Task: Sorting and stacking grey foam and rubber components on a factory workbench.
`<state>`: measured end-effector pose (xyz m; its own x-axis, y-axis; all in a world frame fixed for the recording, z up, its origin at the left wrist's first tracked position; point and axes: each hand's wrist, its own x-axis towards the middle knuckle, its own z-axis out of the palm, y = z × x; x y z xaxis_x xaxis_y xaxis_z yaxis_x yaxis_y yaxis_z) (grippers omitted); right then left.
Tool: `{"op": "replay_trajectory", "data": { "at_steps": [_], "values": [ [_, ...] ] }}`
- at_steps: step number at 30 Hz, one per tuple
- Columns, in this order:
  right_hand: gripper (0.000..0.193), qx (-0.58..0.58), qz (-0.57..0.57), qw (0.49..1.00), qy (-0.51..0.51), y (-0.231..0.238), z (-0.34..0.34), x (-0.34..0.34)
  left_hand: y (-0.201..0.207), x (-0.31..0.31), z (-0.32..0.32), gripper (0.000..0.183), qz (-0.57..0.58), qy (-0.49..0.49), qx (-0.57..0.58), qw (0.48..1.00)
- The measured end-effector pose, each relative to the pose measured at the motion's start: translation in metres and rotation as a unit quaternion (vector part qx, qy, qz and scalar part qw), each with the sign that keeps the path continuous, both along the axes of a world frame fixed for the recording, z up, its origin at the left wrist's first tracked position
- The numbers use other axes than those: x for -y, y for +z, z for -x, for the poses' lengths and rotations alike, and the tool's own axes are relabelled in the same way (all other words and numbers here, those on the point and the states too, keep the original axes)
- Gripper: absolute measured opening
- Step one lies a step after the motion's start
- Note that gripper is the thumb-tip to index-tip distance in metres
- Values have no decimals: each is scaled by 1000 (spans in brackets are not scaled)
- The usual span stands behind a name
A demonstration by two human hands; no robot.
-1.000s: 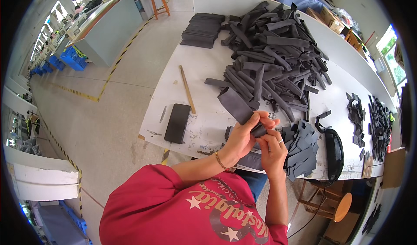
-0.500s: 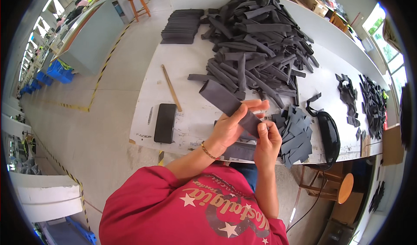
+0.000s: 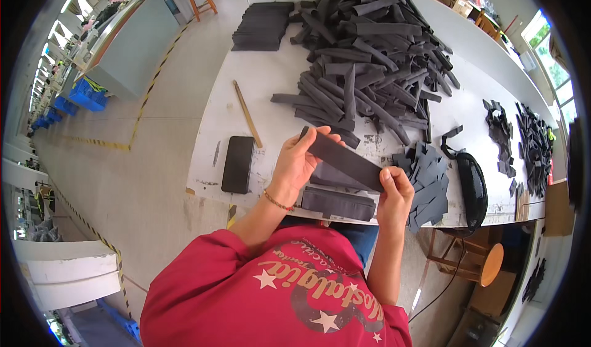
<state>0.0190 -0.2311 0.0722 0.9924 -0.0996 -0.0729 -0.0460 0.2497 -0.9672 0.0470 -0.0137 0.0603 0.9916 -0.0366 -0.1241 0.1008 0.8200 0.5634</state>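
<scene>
A flat dark grey fabric strip is stretched between my two hands above the table's near edge. My left hand pinches its upper left end, thumb on top. At the lower right end, my right hand grips it between thumb and fingers. Beneath the strip lies a neat stack of folded dark strips, partly covered. Just right of my right hand is a loose pile of small flat dark pieces. Beyond my hands rises a large heap of rolled dark fabric strips.
A flat stack of dark strips sits at the far left of the white table. Nearer are a wooden stick and a black phone. A black mesh-covered object with a cord stands right, beside dark scraps. A stool is below.
My left hand has slid to the strip's far end and my right hand has moved right. The strip now spans straight between them, and the folded stack beneath shows more.
</scene>
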Motion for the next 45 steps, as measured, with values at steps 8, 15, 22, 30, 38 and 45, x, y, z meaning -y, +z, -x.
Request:
{"op": "replay_trajectory", "data": {
  "at_steps": [8,15,22,30,38,45],
  "values": [
    [24,-6,315,948,-41,-78,-15,27,-52,3,1,11,-652,130,110,739],
    [21,61,526,833,-158,-71,-3,55,-77,-27,-71,7,-699,236,193,647],
    [42,-214,740,593,-236,-79,-6,124,-93,-21,-145,31,-471,128,-160,858],
    [40,-145,749,600,-241,-87,-21,109,-102,-15,-154,16,-255,78,-245,932],
    [18,-19,729,643,-235,-80,-21,104,-104,-26,-152,11,-96,17,-280,955],
    [17,105,337,903,-243,-43,-43,54,-65,-33,-131,24,-153,90,-89,980]
  ]
}}
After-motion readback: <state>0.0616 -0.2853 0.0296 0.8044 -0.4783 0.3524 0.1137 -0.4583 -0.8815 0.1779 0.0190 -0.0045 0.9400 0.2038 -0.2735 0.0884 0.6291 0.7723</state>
